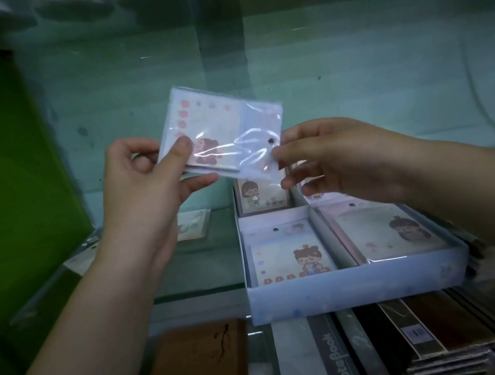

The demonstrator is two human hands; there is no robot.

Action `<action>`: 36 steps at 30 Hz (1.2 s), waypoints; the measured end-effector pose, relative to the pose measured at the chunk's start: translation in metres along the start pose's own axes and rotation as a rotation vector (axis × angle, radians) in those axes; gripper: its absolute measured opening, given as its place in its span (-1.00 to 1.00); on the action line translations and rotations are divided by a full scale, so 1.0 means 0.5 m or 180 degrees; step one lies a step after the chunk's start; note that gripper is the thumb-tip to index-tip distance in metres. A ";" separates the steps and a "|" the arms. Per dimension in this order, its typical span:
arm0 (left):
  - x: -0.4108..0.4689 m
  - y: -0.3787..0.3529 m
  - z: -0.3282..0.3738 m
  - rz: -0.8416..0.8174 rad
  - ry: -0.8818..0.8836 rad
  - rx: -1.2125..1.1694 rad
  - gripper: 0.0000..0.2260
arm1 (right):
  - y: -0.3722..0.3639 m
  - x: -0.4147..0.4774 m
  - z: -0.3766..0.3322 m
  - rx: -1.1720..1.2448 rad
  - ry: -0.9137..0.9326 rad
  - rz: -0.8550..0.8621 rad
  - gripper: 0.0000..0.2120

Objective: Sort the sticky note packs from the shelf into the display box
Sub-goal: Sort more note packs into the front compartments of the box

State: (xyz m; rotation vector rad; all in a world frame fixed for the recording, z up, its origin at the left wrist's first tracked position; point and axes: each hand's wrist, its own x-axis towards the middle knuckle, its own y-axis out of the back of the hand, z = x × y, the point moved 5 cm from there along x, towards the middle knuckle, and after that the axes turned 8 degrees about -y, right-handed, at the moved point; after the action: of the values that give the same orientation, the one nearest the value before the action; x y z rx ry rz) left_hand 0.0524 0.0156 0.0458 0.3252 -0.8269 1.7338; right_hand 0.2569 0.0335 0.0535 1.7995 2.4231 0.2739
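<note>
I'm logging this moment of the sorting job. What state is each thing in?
Held pack: in the air, tilted, wrapped, gripped by both hands.
Left hand: shut on the pack's left edge.
Right hand: pinching the wrapper flap.
Display box: open, packs lying flat in its compartments.
Loose pack: flat on the shelf, left of the box.

Stationery shop: shelved notebooks [342, 359], display box [354, 294].

Head-worn view, close, perhaps slightly downward.

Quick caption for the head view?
Both hands, left hand and right hand, hold a wrapped sticky note pack above the display box.
</note>
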 end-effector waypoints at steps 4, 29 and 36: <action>-0.018 -0.026 -0.016 -0.0158 0.0347 -0.0395 -0.77 | -0.019 0.001 0.023 0.0649 -0.0523 -0.0281 -0.95; -0.023 0.083 -0.086 -0.0624 -0.0086 0.2868 -0.96 | 0.030 0.014 0.042 -0.1560 -0.0461 0.0650 -0.79; -0.020 0.136 -0.107 -0.0554 -0.0365 0.4630 -0.94 | -0.013 0.003 0.043 -0.3252 0.0158 0.0703 -0.83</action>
State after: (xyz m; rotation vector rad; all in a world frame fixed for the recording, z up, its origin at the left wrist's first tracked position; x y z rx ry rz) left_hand 0.0031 0.0358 -0.0233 1.3929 0.5389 1.8704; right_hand 0.2547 0.0349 0.0313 1.5026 1.5495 1.2884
